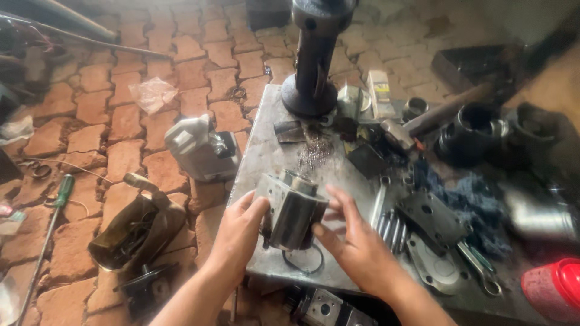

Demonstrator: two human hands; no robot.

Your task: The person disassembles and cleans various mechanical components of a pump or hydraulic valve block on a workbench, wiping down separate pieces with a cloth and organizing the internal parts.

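Both hands clasp a dark cylindrical metal pump housing [294,214] just above the grey steel bench plate [266,151]; the left hand [237,232] grips its side; the right hand [356,241] wraps the other, a black rubber ring [302,265] lying beneath.

Both forearms are bare to the frame's edge (no sleeves, gloves, rings or watch show), fingers slender.
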